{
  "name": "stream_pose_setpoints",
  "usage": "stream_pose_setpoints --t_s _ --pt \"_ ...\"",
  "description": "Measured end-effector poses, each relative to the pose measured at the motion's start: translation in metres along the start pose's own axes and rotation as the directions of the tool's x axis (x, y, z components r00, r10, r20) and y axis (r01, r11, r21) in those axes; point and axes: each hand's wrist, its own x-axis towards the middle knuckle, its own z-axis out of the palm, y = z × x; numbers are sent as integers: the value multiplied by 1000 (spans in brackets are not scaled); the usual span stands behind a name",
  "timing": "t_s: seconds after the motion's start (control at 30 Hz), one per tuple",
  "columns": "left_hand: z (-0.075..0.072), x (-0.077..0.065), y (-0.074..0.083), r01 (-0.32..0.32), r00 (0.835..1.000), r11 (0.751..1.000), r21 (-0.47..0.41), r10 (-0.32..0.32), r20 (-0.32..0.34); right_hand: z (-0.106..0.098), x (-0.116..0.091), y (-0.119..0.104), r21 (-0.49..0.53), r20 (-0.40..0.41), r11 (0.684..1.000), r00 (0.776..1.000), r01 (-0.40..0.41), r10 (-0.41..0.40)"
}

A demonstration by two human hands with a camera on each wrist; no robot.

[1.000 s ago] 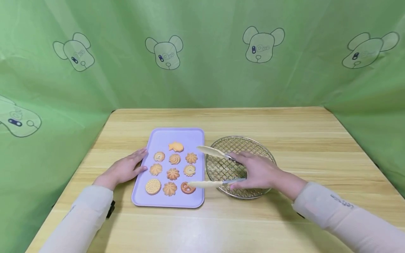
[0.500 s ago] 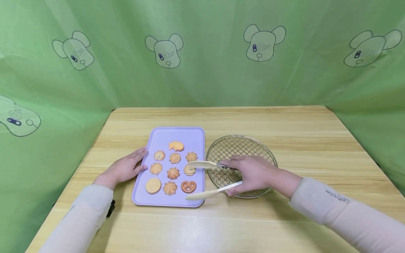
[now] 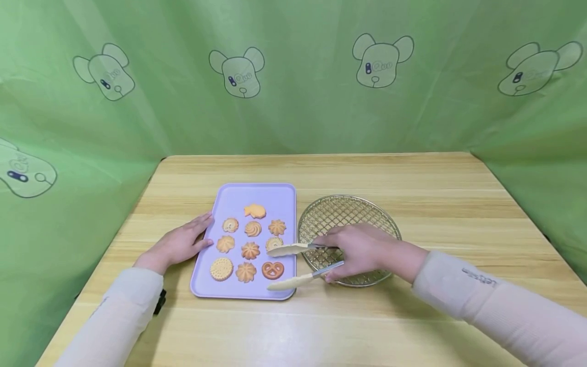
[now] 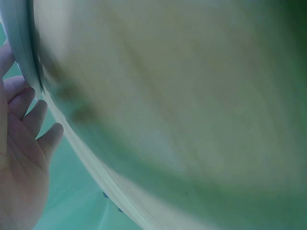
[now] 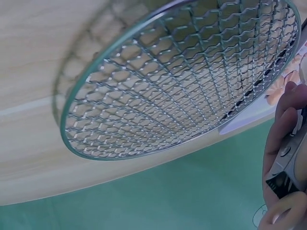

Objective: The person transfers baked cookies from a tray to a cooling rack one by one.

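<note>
On the table lies a purple tray with several cookies on it, among them a pretzel, a round dotted cookie and a fish-shaped cookie. My left hand touches the tray's left edge with fingers fairly straight. My right hand grips a pair of tongs over the wire rack. The tongs' cream tips are spread apart, one over the ring-shaped cookie and partly hiding it, the other near the tray's lower right corner. Nothing is between the tips.
A round wire mesh rack, also large in the right wrist view, stands just right of the tray. The wooden table extends around both. Green curtains enclose the back and sides.
The tongs have moved down and slightly left, from beside the upper right cookies and over the pretzel to either side of the pretzel. The left hand and tray have stayed put.
</note>
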Motion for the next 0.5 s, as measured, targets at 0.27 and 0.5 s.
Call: stream_pose_setpoints --t_s 0.27,0.5 --pt "1 0 -1 -2 1000 1000 1 2 -2 -4 5 -5 -17 37 1000 999 -11 12" --pt "1 0 0 -1 1000 1000 1 1 -5 -4 8 -6 -35 57 999 998 -11 13"
